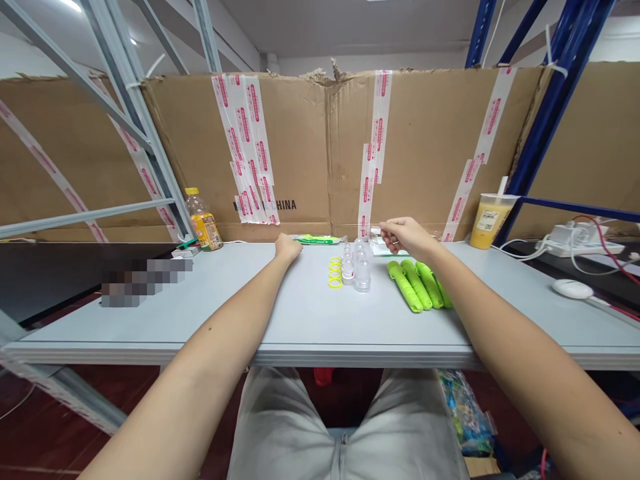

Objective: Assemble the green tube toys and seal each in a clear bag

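Note:
My left hand point(288, 247) is curled at the table's back, beside the left end of a long green packet point(320, 240); its fingertips are hidden. My right hand point(405, 237) hovers toward the back right with fingers pinched; anything between them is too small to make out. Below it lie several bright green tube-shaped pieces point(411, 287), side by side, partly covered by my forearm. Between my hands, several yellow rings point(335, 272) form a column. Next to them stand small clear pieces point(348, 267) and larger clear plastic bottle-like pieces point(362, 273).
A drink bottle with a yellow cap point(204, 223) stands back left. At the right are a plastic cup with a straw point(493, 220), a power strip point(575, 247) and a white mouse point(573, 289). A cardboard wall point(305, 147) closes off the table's point(210, 313) back.

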Demonstrator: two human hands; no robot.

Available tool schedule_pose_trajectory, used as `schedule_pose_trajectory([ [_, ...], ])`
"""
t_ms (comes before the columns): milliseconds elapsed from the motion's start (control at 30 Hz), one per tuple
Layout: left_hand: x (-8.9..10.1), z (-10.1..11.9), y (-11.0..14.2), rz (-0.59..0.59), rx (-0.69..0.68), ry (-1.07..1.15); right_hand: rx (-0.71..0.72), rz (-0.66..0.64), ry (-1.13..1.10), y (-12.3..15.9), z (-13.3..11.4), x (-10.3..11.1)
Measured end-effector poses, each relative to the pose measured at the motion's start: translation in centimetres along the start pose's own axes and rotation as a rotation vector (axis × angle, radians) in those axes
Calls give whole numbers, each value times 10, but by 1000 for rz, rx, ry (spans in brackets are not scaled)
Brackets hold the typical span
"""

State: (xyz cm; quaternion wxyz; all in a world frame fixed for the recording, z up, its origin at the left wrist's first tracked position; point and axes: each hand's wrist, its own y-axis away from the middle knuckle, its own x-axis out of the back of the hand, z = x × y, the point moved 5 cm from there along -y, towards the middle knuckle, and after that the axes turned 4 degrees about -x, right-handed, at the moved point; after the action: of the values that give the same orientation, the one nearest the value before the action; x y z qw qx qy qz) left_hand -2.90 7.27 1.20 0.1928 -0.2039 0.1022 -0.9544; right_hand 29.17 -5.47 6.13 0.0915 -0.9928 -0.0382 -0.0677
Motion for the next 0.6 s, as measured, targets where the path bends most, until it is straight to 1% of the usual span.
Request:
schedule_pose_trajectory([
  [100, -4, 15, 14, -68, -180, -156, 22, 34, 120, 1, -3, 5],
  [167, -12, 26, 24, -129, -291, -219, 35, 65, 273, 3, -7, 11],
  [200, -15, 33, 29, -152, -343, -241, 21, 80, 393, 4, -8, 15],
  [267, -22, 46, 40, -178, -441, -272, -47, 84, 703, 5, -8, 21],
  [333, -26, 60, 50, -187, -535, -285, -146, 29, 1012, 6, -4, 24],
  [400, -28, 72, 59, -200, -624, -285, -233, -35, 1210, 6, 1, 24],
  [500, -27, 84, 68, -223, -728, -277, -329, -54, 1316, 6, 9, 22],
  [600, -22, 89, 72, -239, -789, -261, -368, -67, 1349, 6, 12, 16],
])
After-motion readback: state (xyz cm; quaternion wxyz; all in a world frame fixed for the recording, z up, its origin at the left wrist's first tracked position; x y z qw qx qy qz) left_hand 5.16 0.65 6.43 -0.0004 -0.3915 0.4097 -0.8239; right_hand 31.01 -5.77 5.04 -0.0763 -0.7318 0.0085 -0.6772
